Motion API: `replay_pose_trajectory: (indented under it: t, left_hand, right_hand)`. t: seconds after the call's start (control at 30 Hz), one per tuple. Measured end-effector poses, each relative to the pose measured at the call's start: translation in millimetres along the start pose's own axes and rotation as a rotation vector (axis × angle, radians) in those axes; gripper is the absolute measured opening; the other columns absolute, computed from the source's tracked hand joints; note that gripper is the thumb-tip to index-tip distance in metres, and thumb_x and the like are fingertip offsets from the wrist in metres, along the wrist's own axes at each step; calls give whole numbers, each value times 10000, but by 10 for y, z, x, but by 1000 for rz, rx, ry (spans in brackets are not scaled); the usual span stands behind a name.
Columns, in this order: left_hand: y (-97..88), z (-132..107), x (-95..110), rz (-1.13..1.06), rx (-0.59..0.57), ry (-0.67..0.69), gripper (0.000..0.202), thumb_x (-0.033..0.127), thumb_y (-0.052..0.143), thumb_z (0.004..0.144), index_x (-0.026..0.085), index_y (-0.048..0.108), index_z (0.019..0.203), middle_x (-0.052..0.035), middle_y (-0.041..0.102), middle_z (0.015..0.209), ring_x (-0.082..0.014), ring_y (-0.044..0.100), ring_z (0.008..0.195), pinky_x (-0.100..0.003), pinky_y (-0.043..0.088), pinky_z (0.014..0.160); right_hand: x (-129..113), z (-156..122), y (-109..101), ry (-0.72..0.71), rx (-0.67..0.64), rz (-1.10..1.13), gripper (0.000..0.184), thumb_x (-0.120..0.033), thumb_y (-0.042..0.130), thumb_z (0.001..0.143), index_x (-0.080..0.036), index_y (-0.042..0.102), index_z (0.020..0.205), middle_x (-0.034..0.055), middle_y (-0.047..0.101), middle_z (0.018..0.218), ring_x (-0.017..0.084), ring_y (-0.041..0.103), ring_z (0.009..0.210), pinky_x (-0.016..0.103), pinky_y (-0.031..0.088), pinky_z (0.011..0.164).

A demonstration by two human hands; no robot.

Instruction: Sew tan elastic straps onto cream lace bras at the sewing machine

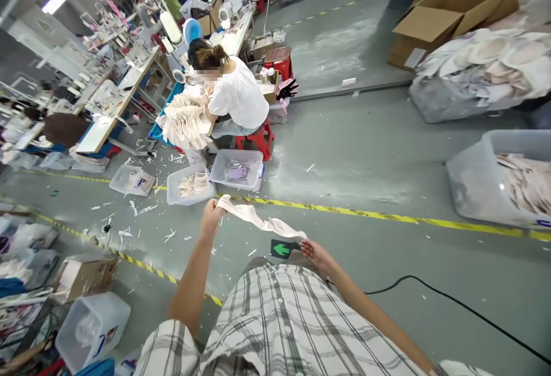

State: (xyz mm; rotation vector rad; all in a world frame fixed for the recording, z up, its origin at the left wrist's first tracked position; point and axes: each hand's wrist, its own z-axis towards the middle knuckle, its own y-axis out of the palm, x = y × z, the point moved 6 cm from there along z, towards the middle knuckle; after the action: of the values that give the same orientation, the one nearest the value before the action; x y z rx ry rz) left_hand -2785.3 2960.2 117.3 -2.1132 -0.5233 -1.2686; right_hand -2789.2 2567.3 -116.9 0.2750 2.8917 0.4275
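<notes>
A long, narrow strip of pale cream fabric (258, 219) hangs between my two hands, slightly sagging and twisted along its length. My left hand (210, 215) pinches its left end, held a little higher and farther out. At the other end, my right hand (315, 254) grips the strip between thumb and fingers, closer to my body. Below the cloth lies the grey floor (357, 181), with a green arrow sign (281, 248) partly seen near my right hand.
A person (239, 95) sits on a red stool (260, 140) at a sewing table piled with cream pieces (185, 120). Plastic bins (236, 169) stand by yellow floor tape (344, 210). Fabric-filled tubs (477, 181) are at right. A black cable (451, 301) crosses the floor.
</notes>
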Motion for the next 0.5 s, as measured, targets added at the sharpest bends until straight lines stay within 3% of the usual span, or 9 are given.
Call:
replay_pose_trajectory:
  t: [0.13, 0.23, 0.37, 0.5]
  left_hand:
    - [-160, 742, 39, -97, 46, -94, 465, 389, 793, 683, 236, 354, 691, 45, 441, 598, -133, 505, 553, -278, 455, 541]
    - [-430, 1488, 229, -143, 139, -81, 397, 368, 780, 697, 228, 410, 722, 34, 482, 620, -143, 520, 572, -274, 445, 536]
    - [-990, 2661, 616, -162, 301, 48, 393, 312, 791, 699, 219, 410, 712, 66, 419, 623, -93, 434, 560, -217, 374, 525]
    - [-1439, 3979, 894, -160, 343, 165, 420, 252, 803, 697, 209, 385, 693, 82, 371, 626, -64, 374, 549, -192, 335, 517]
  right_hand:
    - [-315, 214, 26, -25, 93, -130, 195, -216, 748, 715, -242, 574, 799, 23, 730, 718, 162, 715, 593, 216, 603, 543]
    - [-531, 314, -23, -38, 188, -201, 171, -209, 705, 698, -245, 565, 791, 24, 723, 727, 144, 699, 556, 203, 583, 501]
    - [-739, 470, -36, -92, 325, -225, 237, -270, 672, 593, -304, 524, 776, 32, 703, 754, 212, 726, 572, 283, 595, 525]
    - [-706, 713, 156, -148, 462, -171, 355, -321, 629, 427, -357, 456, 736, 51, 650, 765, 297, 711, 555, 368, 561, 520]
